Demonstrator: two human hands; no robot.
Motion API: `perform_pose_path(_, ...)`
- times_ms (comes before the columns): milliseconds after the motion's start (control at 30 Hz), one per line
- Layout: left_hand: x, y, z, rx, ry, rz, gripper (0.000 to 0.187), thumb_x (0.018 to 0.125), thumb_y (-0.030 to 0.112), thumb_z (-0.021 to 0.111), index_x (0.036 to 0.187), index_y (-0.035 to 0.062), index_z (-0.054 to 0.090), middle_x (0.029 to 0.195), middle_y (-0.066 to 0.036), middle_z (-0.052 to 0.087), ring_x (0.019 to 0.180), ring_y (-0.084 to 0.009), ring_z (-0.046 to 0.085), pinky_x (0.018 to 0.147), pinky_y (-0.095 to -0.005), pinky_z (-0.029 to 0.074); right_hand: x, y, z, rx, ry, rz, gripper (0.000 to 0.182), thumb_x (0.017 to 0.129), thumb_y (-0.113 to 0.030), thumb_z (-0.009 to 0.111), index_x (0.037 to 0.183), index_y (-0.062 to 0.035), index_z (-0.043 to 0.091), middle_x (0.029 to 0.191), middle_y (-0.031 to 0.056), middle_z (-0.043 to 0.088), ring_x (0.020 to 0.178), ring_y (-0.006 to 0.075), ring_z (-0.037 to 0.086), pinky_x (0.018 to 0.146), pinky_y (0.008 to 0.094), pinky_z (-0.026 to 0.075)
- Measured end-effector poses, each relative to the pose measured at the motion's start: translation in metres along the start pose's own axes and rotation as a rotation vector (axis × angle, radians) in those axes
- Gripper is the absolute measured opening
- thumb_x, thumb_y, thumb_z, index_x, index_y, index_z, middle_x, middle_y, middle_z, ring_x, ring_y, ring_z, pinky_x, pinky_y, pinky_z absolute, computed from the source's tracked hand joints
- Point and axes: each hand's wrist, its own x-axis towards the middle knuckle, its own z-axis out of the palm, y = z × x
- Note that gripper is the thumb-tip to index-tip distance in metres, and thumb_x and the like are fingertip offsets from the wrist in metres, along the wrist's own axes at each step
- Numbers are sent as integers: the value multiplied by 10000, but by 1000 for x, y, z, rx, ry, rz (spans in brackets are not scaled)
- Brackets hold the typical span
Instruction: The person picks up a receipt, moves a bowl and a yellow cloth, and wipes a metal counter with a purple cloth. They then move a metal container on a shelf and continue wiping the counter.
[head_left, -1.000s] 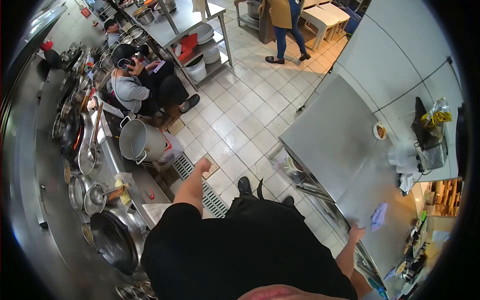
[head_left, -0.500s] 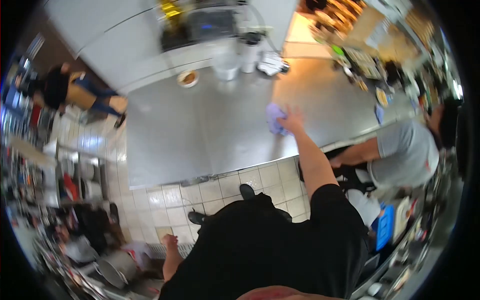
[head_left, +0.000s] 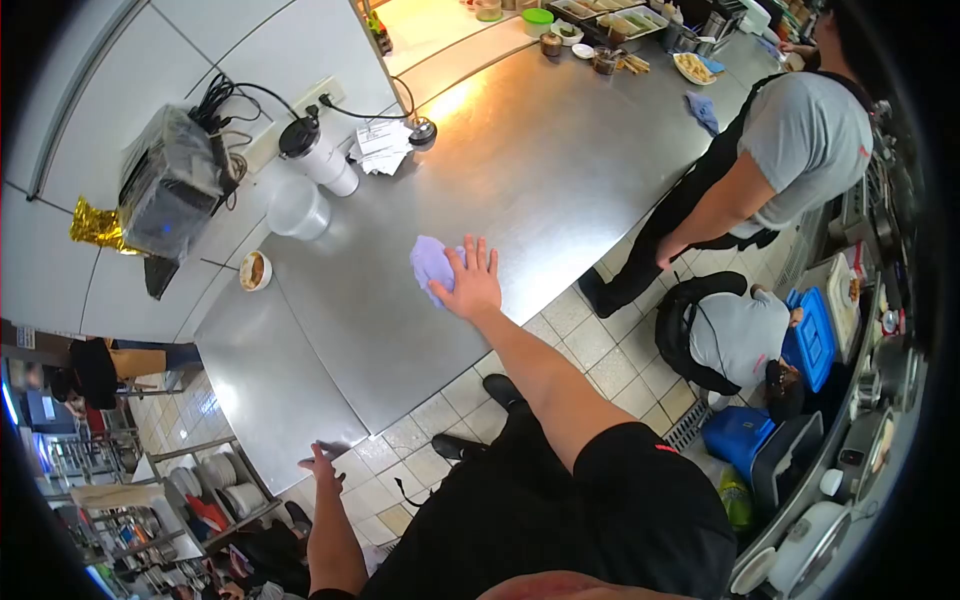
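Observation:
A crumpled light purple cloth (head_left: 432,267) lies on the steel table (head_left: 400,345). My right hand (head_left: 472,280) rests flat beside and partly on it, fingers spread, its thumb side against the cloth's edge. At the table's near left corner hovers my left hand (head_left: 322,463), fingers apart and nothing in them. Toward the wall stand a clear plastic tub (head_left: 298,208), a white cylindrical container with a dark lid (head_left: 322,160), and a stack of white papers (head_left: 382,146). A small bowl of brown food (head_left: 255,271) sits near the table's left edge.
Two co-workers in grey shirts, one standing (head_left: 800,130) and one bent low (head_left: 740,335), are to the right. Sauce cups, food trays (head_left: 635,22), a plate of food (head_left: 694,68) and a blue cloth (head_left: 702,113) occupy the far right. A plate rack (head_left: 215,485) stands lower left.
The view has turned to the right. My right hand and the purple cloth appear further left in it. My left hand has risen to the table's near corner, its fingers now spread.

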Motion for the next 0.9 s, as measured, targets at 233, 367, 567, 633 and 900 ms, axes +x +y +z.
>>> perform_pose_path(233,-9,16,28,-18,150,-119,1102,848,869,436,1575,377,-230,1585,-128,352,1219,-414,482,920,-631,431,4,1,5,19,15,16,758,936,-601,520,1549,-172,401,1670,207,186,1556,416,79,1244,590,57)
perform_pose_path(367,-3,13,27,-36,162,-113,1109,824,893,438,1589,384,-184,1622,-119,295,1288,-451,448,931,-624,433,5,1,4,29,13,12,761,935,-599,522,1548,-165,403,1671,203,189,1555,416,88,1245,587,60)
perform_pose_path(567,-2,13,30,-1,211,-98,1063,864,868,396,1592,368,-196,1546,-124,395,1117,-371,513,805,-578,452,5,1,8,38,48,5,746,930,-591,531,1532,-162,431,1667,204,202,1550,418,108,1240,594,73)
perform_pose_path(633,-2,10,32,3,228,-86,1054,878,856,387,1590,360,-212,1492,-131,461,1004,-332,541,738,-547,452,6,1,10,37,54,4,744,928,-587,536,1529,-160,436,1661,207,212,1548,420,114,1237,598,75)
perform_pose_path(900,-5,9,25,-22,160,-63,1085,883,842,407,1581,328,-246,1421,-157,507,840,-286,553,671,-494,461,5,0,13,15,71,-2,747,924,-592,539,1523,-155,444,1640,222,252,1540,437,133,1230,614,84)
